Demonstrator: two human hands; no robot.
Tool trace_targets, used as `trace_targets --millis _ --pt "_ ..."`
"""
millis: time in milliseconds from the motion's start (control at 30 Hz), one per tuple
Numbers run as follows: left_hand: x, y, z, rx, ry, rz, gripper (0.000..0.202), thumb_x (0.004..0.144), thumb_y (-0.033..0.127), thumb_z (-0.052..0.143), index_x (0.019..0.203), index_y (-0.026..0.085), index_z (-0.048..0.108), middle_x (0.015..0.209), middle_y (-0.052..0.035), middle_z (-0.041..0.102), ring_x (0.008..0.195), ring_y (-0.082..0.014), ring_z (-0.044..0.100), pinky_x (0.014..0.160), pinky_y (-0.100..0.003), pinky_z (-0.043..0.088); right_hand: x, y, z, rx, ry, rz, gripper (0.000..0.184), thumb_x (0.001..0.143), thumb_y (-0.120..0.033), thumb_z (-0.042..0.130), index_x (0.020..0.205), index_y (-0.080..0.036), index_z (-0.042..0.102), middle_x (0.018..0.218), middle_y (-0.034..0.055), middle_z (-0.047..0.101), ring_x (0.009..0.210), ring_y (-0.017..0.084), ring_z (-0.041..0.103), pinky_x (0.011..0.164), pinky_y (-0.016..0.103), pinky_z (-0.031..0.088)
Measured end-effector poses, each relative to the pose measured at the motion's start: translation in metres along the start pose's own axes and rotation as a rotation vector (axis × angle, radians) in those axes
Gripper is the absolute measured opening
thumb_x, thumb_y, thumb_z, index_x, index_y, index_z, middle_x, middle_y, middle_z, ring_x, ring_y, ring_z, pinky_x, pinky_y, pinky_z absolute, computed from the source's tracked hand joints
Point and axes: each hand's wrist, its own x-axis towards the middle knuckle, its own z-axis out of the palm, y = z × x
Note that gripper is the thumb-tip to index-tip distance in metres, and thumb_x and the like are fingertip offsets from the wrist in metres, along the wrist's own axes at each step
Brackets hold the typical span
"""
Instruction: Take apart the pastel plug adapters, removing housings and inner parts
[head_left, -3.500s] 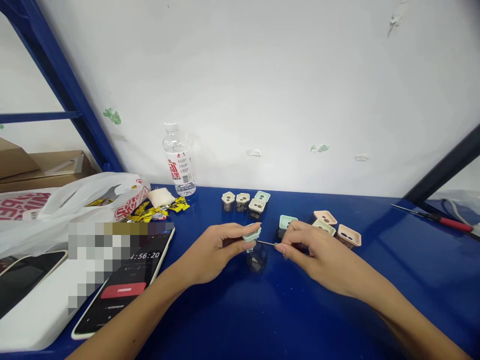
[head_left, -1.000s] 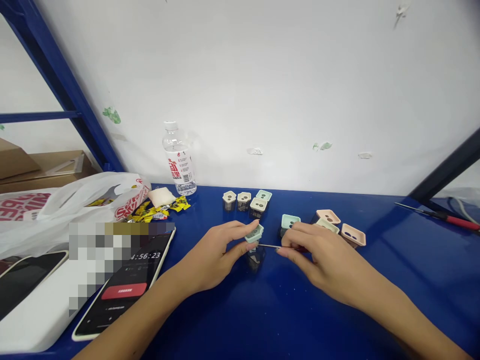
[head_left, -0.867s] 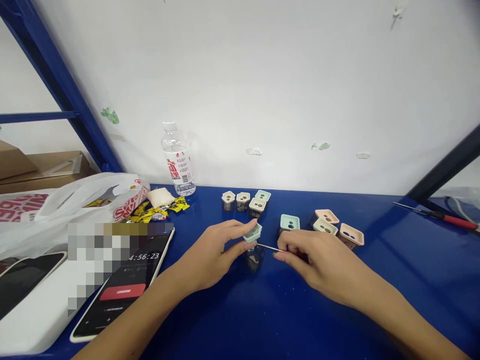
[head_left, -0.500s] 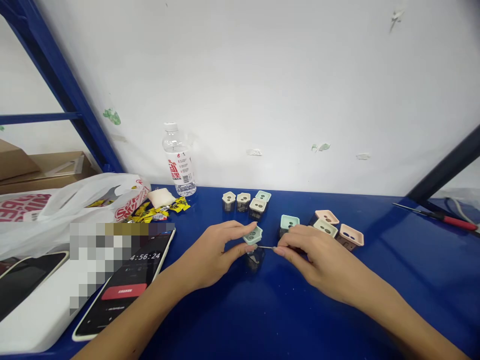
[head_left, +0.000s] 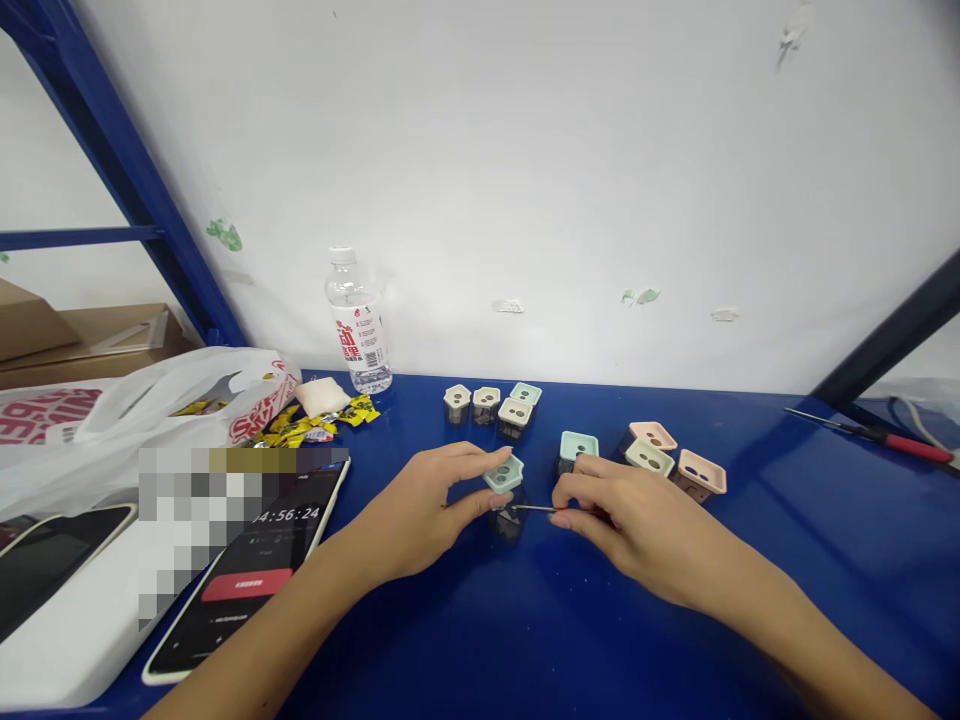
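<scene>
Left hand (head_left: 420,515) pinching mint-lidded sharpener (head_left: 504,474); right hand (head_left: 637,520) gripping thin metal tool (head_left: 531,508) — tip beside sharpener; phone (head_left: 251,560) left of left hand.

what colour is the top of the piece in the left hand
Mint green top, head view.

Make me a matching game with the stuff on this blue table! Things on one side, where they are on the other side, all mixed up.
Things
1. water bottle
2. red-handled screwdriver
3. thin metal tool
4. mint-lidded sharpener

Places
A. in the right hand
B. far right on the blue table
C. standing by the white wall
D. pinched by the left hand

Pairs: 1-C, 2-B, 3-A, 4-D
</scene>
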Motion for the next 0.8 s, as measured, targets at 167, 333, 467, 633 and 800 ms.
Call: trace_targets --millis 167,333,467,633,800 --pt "-0.0005 0.0004 -0.0002 -0.01 0.001 -0.007 0.038 0.09 0.034 0.055 0.128 0.027 0.056 0.114 0.0005 0.064 0.103 -0.0141 0.059 0.092 -0.024 0.042 -0.0002 -0.0005 -0.0014 0.065 0.051 0.012 0.019 0.096 -0.031 0.047 0.086 -0.026 0.062 0.079 -0.0015 0.054 0.064 0.013 0.051 0.058 0.026 0.034" --pt "0.0001 0.0006 0.0002 -0.001 0.001 0.002 0.038 0.091 0.033 0.054 0.128 0.027 0.056 0.114 0.0007 0.064 0.103 -0.0137 0.059 0.092 -0.024 0.042 0.0019 -0.0018 0.0004 0.098 0.055 0.001 0.023 0.097 -0.03 0.043 0.085 -0.024 0.062 0.079 -0.001 0.057 0.07 0.014 0.053 0.063 0.028 0.036" --pt "0.0005 0.0004 -0.0002 -0.006 -0.002 0.013 0.038 0.092 0.034 0.052 0.128 0.024 0.056 0.114 0.0005 0.064 0.103 -0.0132 0.059 0.092 -0.022 0.042 0.0027 -0.0023 0.0002 0.136 0.076 0.003 0.025 0.098 -0.029 0.04 0.086 -0.022 0.061 0.079 -0.0008 0.059 0.071 0.014 0.053 0.065 0.028 0.037" --pt "-0.0004 -0.0005 -0.0003 -0.005 -0.001 0.012 0.038 0.092 0.035 0.052 0.129 0.024 0.056 0.115 -0.0006 0.064 0.103 -0.014 0.059 0.092 -0.023 0.043 0.001 -0.0041 -0.0031 0.178 0.091 0.009 0.025 0.097 -0.028 0.042 0.084 -0.021 0.061 0.078 -0.0013 0.06 0.07 0.013 0.053 0.064 0.027 0.037" --pt "0.0001 0.0 -0.0004 -0.005 0.008 0.016 0.039 0.092 0.036 0.051 0.129 0.024 0.056 0.116 -0.0027 0.064 0.103 -0.0163 0.059 0.092 -0.027 0.044 0.0014 -0.0049 -0.0041 0.171 0.098 0.01 0.025 0.097 -0.03 0.042 0.083 -0.021 0.062 0.078 -0.0006 0.061 0.068 0.014 0.053 0.062 0.027 0.037"
